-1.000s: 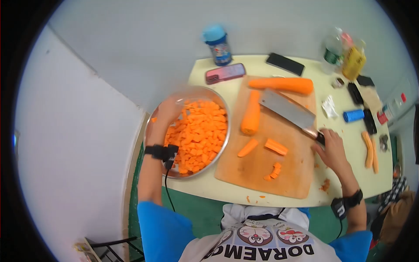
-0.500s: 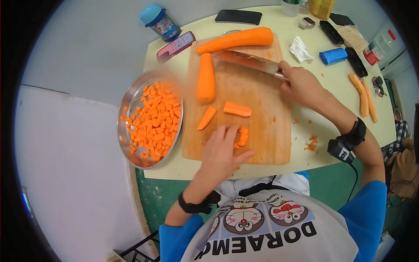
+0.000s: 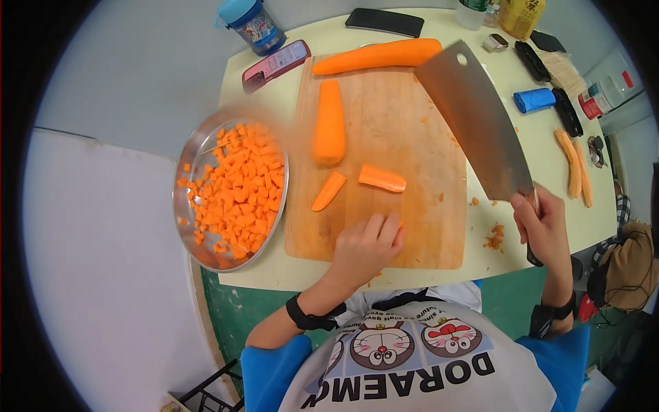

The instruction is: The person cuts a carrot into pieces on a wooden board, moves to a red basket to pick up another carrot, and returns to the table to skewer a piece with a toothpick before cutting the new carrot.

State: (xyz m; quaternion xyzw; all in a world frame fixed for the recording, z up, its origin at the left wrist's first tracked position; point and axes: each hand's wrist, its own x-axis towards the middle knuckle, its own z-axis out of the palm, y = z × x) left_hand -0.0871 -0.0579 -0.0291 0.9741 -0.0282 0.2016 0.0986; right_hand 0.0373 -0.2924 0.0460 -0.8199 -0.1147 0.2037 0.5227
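Observation:
My right hand grips the handle of a broad cleaver, raised with its blade over the right edge of the wooden cutting board. My left hand is closed over carrot pieces at the board's front; only a bit of orange shows at its fingers. Just behind it lie a short carrot piece and a thin carrot wedge. A thick carrot stretches along the board's left side, and a long carrot lies across its back.
Left of the board, a round metal tray holds diced carrot. Behind are a pink phone, a blue bottle and a black phone. At right lie a blue roll, two thin peeled carrots and scraps.
The cleaver has swung from lying across the back of the board to the right, blade pointing up and away. My left hand has closed over the small pieces and moved slightly right.

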